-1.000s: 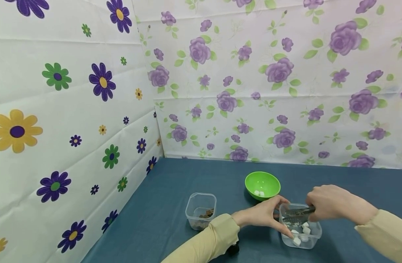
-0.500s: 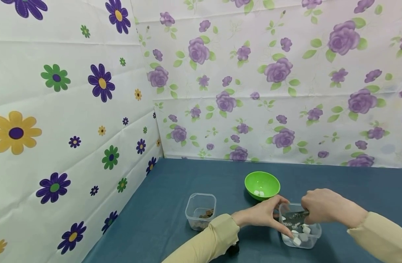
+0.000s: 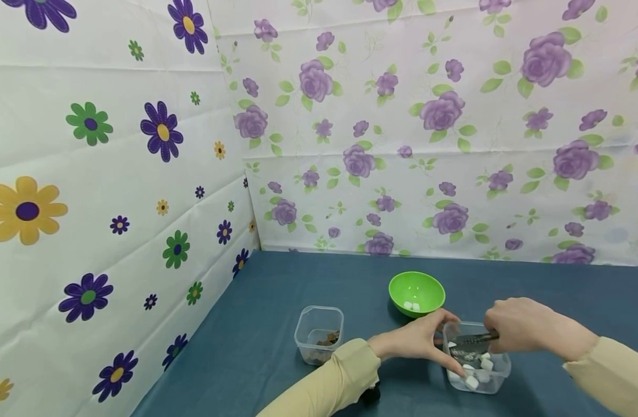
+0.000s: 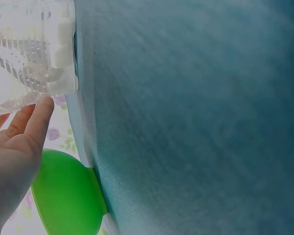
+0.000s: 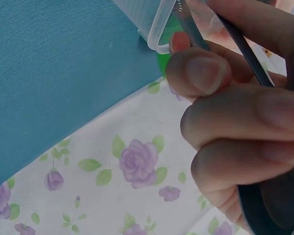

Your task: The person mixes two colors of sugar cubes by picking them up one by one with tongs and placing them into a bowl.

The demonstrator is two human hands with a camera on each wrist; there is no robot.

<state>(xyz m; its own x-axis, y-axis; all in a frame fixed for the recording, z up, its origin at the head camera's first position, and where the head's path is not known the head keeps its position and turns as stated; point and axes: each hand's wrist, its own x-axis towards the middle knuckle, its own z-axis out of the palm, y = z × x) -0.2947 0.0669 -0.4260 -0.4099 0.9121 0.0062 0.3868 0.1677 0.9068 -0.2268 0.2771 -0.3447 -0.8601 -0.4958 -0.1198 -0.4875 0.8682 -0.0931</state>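
In the head view my right hand (image 3: pixel 524 325) grips dark metal tongs (image 3: pixel 472 340), whose slotted ends reach down into a clear plastic container (image 3: pixel 498 385). Both arms of the tongs and the looped handle end show in the right wrist view, with my curled fingers (image 5: pixel 235 112) around them. Several white cubes (image 3: pixel 487 364) lie in that container. My left hand (image 3: pixel 415 341) holds the container's left side, thumb toward the front and fingers at the back corner. From the left wrist, fingertips (image 4: pixel 46 105) show against the container's wall (image 4: pixel 63 85).
A green bowl (image 3: pixel 428 289) with a few white cubes stands just behind my left hand. Left of it is a second clear container (image 3: pixel 305 330) with brown pieces. A small black object (image 3: pixel 371 395) lies beside my left sleeve. Flowered sheets (image 3: pixel 350 145) enclose the blue table (image 3: pixel 256 324).
My right hand has shifted slightly left, then back right, with the tongs moving inside the container. The left hand and the container have stayed in place.
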